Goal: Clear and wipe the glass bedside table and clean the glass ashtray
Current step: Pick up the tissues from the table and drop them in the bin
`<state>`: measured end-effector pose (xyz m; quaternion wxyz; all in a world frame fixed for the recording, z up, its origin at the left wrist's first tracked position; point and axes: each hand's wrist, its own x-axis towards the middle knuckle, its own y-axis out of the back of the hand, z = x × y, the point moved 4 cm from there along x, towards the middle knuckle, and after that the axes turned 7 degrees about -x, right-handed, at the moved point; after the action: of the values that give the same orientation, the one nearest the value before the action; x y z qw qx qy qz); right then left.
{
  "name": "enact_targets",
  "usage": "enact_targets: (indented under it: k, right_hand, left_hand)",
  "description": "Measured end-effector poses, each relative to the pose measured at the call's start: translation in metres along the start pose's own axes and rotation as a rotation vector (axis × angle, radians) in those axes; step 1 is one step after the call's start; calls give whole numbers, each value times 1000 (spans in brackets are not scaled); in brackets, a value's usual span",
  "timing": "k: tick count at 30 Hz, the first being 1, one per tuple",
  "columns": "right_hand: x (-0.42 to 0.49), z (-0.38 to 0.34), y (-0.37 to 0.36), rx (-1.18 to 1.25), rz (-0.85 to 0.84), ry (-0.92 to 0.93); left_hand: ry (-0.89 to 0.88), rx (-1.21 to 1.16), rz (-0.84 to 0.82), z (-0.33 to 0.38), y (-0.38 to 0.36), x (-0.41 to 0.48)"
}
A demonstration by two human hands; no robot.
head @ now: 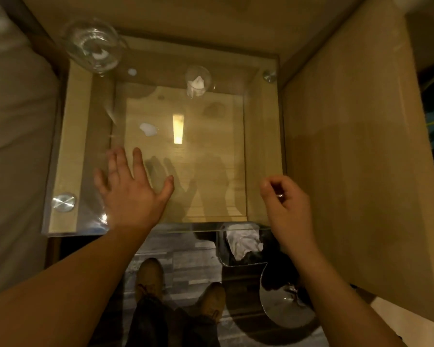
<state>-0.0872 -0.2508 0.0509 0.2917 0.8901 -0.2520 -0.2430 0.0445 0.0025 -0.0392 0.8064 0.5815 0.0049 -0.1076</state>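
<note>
The glass bedside table (263, 146) fills the middle of the view, its clear top bolted over a pale wood frame. A round glass ashtray (93, 47) stands on its far left corner with a white scrap inside. A small clear glass (198, 81) holding crumpled white paper stands at the far middle. A white paper scrap (148, 128) lies on the glass left of centre. My left hand (130, 189) hovers over the near left part with its fingers spread, holding nothing. My right hand (285, 199) is over the near right edge, fingers curled shut, with nothing visible in them.
A bed with light bedding (13, 136) borders the table on the left. A tall wooden panel (356, 151) rises on the right. On the grey floor below the near edge stands a dark bin (243, 244) with crumpled white paper, next to a shiny metal base (286, 304). My shoes (150, 276) are below.
</note>
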Motion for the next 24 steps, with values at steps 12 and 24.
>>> enact_targets:
  k: [12, 24]
  right_hand:
    - [161, -105, -97, -16, -66, 137]
    - [199, -116, -125, 12, -25, 107]
  left_hand:
    - [26, 18, -40, -3, -3, 3]
    - [20, 37, -34, -2, -4, 5]
